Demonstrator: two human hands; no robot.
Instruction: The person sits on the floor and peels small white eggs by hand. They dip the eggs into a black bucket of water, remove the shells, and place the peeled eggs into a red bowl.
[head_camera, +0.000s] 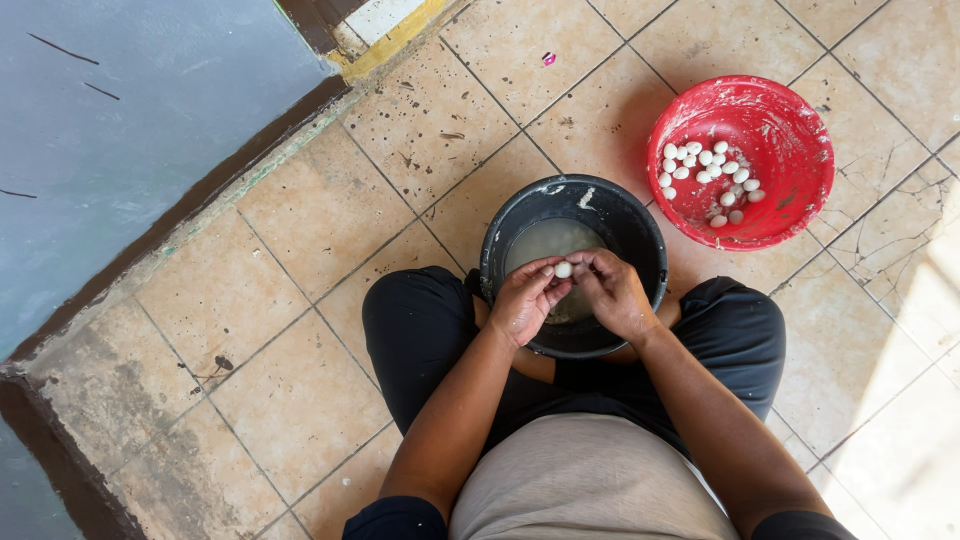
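1. Your left hand (524, 298) and right hand (612, 292) meet over the black bucket (640, 250), which sits on the tiled floor (300, 260) between your crossed legs.
2. Together they pinch one small white egg (563, 269). The fingertips of both hands are drawn in narrow around it, with the egg showing between the thumbs.
3. The egg looks light and smooth, and probably wet, since cloudy water (545, 240) fills the bucket right under it. Expect it to be slippery, so a fingertip grip on opposite sides suits it better than a flat palm.
4. It likely gives a little under pressure and would tear or crush if squeezed hard. Keep your touch gentle and spread it over several fingertips.
5. Holding it low over the bucket seems wise: a slip would land it in water, not on tile.
6. The red basin (790, 130) stands just beside the bucket, on your right. A cluster of similar white eggs (710, 170) lies in it, small and rounded, apt to roll if the basin is tipped.
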